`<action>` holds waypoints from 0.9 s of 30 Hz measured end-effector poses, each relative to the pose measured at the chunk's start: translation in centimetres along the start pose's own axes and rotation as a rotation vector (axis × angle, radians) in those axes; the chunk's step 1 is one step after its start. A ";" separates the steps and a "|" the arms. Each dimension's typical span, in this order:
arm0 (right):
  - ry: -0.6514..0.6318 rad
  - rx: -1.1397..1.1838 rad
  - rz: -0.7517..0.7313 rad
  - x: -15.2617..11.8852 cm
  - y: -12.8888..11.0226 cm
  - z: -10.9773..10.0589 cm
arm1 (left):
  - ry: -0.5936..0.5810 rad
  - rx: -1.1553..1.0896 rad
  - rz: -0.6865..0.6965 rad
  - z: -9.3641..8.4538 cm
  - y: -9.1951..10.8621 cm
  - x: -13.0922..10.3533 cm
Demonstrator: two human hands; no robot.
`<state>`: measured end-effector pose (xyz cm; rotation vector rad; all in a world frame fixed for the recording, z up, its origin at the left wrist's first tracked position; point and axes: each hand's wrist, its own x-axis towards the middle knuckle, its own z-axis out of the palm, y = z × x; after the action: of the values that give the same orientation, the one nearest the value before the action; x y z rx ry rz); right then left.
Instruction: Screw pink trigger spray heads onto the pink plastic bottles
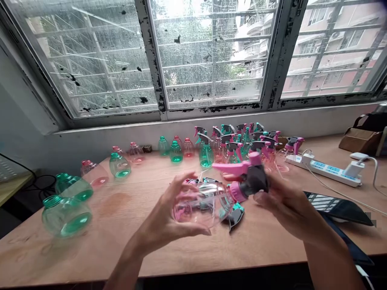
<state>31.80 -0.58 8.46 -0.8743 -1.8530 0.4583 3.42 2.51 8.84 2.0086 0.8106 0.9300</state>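
From your head camera, the wooden table (127, 245) runs from the wall under the window (211, 52) down to its near edge at 6 o'clock, just below your wrists. The barest stretch of wood lies at 7 to 8 o'clock of your hands, between them and the green bottles (66, 215) near the left edge. At 12 o'clock a crowd of finished spray bottles (238, 145) stands close behind your hands, and capless bottles curve away toward 10 o'clock. At 2 o'clock a white power strip (323, 169) and its cord cross the wood; at 3 to 4 o'clock a dark flat device (338, 207) lies just beside your right wrist.

The pink bottle (202, 203) is clear, rose-tinted plastic, tipped on its side above the table's middle, its neck pointing to 3 o'clock. The spray head (246, 175) — pink trigger and nozzle, grey body, pink collar — sits at that neck, nozzle aimed toward 9 o'clock. Loose teal and black spray parts (234, 213) lie on the wood directly beneath.

Your left hand (169, 217) cups the bottle's belly, fingers spread wide and curled around it. Your right hand (287, 205) grips the spray head from 4 o'clock — fingers closed around the grey body.
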 end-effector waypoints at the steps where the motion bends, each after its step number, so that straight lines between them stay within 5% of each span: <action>1: 0.025 0.009 -0.025 0.0 0.2 0.0 | 0.037 0.006 0.015 -0.5 0.6 0.1; 7: 0.052 0.101 -0.021 0.2 0.2 1.1 | 0.378 0.070 0.228 -1.1 2.3 0.3; 12: 0.128 0.208 0.022 -0.2 0.0 2.6 | 0.323 0.131 0.244 -0.7 1.4 0.6; 18: 0.352 0.072 0.201 -4.4 2.2 5.4 | 0.209 -0.115 -0.019 2.7 -2.5 -1.8; 22: 0.236 0.179 0.398 -8.0 4.0 7.2 | 0.165 -0.331 -0.266 5.5 -5.2 -5.1; 27: 0.039 0.331 0.402 -9.4 5.4 7.9 | 0.243 -0.468 -0.321 6.1 -7.3 -6.7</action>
<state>29.00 -3.36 -4.33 -1.0159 -1.5059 0.9606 3.18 -1.30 -2.12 1.3374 0.9147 1.0686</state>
